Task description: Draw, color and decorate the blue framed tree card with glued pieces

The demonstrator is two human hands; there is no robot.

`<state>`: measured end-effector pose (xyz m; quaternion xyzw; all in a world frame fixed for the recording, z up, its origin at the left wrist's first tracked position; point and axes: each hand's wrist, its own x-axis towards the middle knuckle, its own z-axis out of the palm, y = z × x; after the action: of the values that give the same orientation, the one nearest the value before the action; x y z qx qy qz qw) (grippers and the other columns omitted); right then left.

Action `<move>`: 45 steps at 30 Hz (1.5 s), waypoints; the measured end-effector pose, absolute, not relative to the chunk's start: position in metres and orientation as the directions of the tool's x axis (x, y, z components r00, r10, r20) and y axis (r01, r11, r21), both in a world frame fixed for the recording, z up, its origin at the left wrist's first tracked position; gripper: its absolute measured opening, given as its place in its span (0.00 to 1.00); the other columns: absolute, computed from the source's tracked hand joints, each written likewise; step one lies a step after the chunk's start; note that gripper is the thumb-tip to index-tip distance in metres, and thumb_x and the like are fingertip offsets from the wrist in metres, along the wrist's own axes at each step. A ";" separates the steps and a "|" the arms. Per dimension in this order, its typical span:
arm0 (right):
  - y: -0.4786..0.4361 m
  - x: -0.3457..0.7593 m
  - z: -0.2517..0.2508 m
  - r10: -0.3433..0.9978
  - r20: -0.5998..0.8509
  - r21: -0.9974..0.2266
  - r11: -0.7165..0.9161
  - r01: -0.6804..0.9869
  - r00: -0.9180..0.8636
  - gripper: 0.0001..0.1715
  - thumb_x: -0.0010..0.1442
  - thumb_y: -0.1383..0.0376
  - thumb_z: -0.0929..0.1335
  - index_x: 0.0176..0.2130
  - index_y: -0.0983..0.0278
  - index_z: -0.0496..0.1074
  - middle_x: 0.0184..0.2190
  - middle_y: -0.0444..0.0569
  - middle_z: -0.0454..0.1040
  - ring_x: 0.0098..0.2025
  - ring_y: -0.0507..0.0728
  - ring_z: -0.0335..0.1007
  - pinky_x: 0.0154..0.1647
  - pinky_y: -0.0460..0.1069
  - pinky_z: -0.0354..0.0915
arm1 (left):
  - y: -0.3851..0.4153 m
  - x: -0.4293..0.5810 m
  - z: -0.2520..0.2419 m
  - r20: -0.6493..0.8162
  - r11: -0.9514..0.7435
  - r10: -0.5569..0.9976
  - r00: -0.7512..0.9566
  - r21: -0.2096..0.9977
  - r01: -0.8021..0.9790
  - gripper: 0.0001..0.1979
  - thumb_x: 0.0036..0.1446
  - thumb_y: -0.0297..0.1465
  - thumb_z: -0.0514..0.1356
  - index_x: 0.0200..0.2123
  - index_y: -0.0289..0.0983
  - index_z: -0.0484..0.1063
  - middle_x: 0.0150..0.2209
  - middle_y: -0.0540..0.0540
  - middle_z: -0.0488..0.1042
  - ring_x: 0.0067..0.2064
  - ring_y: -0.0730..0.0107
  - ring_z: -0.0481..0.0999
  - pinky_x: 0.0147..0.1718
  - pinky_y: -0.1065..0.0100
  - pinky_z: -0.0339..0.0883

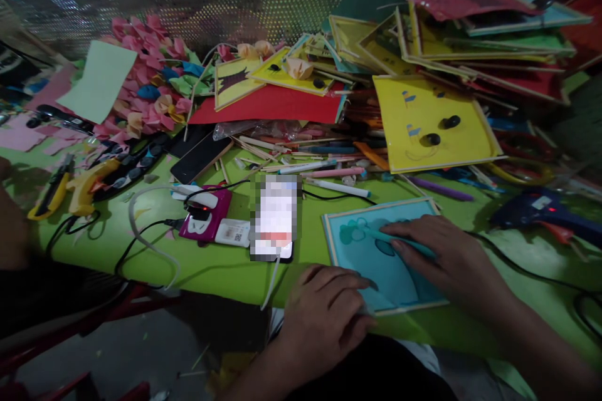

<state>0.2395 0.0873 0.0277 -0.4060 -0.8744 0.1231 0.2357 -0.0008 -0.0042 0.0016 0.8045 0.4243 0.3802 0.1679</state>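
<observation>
A blue sheet framed with thin wooden sticks (345, 244) lies on the green table in front of me, with teal shapes drawn near its top left. My right hand (435, 257) is closed round a teal marker pen (414, 241), its tip over the drawn shapes. My left hand (327, 307) has its fingers curled over the near left corner of that framed sheet, gripping its edge. The thumb is partly in shadow, low by the near stick.
A lit phone (275, 213) on a cable lies left of the sheet, beside a purple power strip (204, 219). A blue glue gun (540, 210) sits at right. Behind are a yellow framed sheet (414, 113), stacked frames (493, 44), pens and pink paper flowers (150, 97). Another person's arm (14, 232) shows at left.
</observation>
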 end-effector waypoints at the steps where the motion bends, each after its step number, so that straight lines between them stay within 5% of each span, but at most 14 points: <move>1: 0.087 0.239 0.028 0.759 0.308 -0.412 0.650 0.638 -0.574 0.11 0.72 0.62 0.65 0.48 0.60 0.76 0.39 0.47 0.82 0.38 0.59 0.77 0.41 0.54 0.67 | -0.004 -0.001 0.002 0.472 -0.584 0.810 0.349 0.592 0.555 0.10 0.70 0.36 0.55 0.38 0.38 0.72 0.46 0.47 0.84 0.47 0.66 0.80 0.47 0.62 0.66; 45: 0.087 0.240 0.029 0.738 0.321 -0.424 0.672 0.607 -0.593 0.11 0.70 0.63 0.66 0.47 0.59 0.78 0.38 0.47 0.82 0.38 0.59 0.78 0.40 0.53 0.68 | -0.005 -0.001 0.001 0.458 -0.571 0.819 0.346 0.591 0.570 0.09 0.69 0.36 0.56 0.38 0.40 0.73 0.43 0.45 0.84 0.47 0.65 0.81 0.47 0.62 0.68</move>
<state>0.2397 0.0866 0.0286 -0.3813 -0.8821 0.1361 0.2408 -0.0010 -0.0050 0.0013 0.8033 0.4322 0.3747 0.1660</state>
